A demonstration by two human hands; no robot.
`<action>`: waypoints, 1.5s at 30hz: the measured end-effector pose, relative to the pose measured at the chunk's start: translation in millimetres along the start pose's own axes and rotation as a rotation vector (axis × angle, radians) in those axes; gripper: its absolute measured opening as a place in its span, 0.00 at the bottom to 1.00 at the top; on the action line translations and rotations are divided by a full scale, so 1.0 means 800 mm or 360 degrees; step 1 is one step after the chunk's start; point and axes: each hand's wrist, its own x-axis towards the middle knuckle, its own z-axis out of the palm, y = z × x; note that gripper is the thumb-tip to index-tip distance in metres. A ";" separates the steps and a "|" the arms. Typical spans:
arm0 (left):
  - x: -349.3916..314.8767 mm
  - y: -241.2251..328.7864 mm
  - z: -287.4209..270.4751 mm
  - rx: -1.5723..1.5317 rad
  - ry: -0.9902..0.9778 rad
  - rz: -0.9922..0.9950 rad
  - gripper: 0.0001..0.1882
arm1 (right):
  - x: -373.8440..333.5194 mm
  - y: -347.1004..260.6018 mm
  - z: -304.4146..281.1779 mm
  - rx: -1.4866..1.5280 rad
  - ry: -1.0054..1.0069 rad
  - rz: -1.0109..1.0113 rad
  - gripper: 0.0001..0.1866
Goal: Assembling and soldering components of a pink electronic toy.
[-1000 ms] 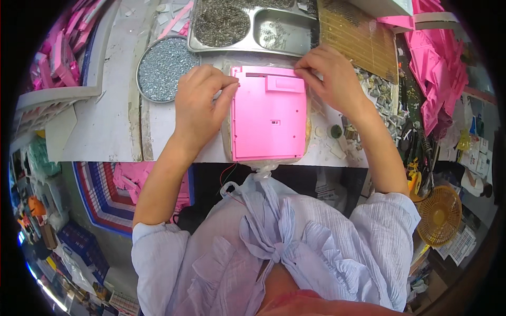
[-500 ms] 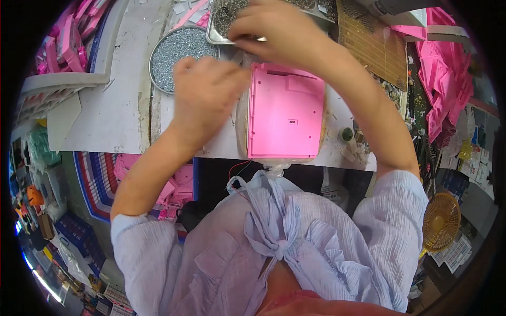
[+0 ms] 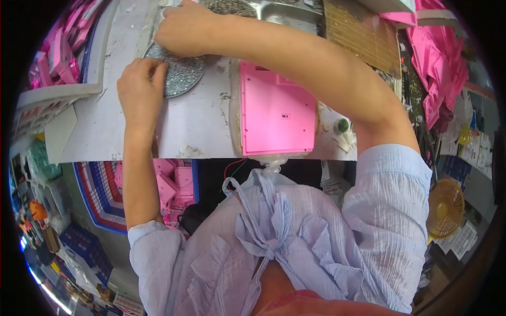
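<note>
A flat pink plastic housing (image 3: 276, 118) lies on a pad at the table's near edge, with a small slot in its face. Left of it is a round dish of small silver screws (image 3: 185, 79). My left hand (image 3: 139, 87) is at the dish's left rim, fingers curled in toward the thumb; whatever they hold is too small to make out. Crossing above the housing, my right arm reaches far left. My right hand (image 3: 185, 29) is beyond the dish and covers part of it, its fingers bent and partly hidden; I cannot make out anything in them.
A metal tray (image 3: 290, 13) with small dark pieces in one section stands at the back. Right of it lies a brown ribbed board (image 3: 363, 37). Pink parts (image 3: 435, 68) heap at the right, more (image 3: 60, 58) at the upper left. Below the table sits a blue-rimmed basket (image 3: 100, 195) with pink pieces.
My right hand has gone left, from the metal tray to beyond the screw dish. My left hand has moved left and slightly down, from beside the housing to the dish's left rim.
</note>
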 end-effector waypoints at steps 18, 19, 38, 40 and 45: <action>-0.052 0.174 0.005 -0.0883 -0.0255 0.0661 0.06 | -0.317 -0.029 -0.147 0.0139 -0.0102 0.0397 0.09; -0.057 0.188 0.009 -0.0885 -0.0289 0.0695 0.06 | -0.316 -0.030 -0.147 0.0099 -0.0114 0.0368 0.07; -0.080 0.222 0.038 -0.0653 -0.0339 0.1166 0.09 | -0.327 -0.026 -0.168 -0.0008 0.0064 0.0402 0.07; -0.081 0.220 0.038 -0.0664 -0.0322 0.1159 0.09 | -0.333 -0.022 -0.171 0.0006 0.0116 0.0401 0.08; -0.085 0.219 0.036 -0.0647 -0.0302 0.1097 0.10 | -0.319 -0.014 -0.191 0.0073 0.0151 0.0489 0.14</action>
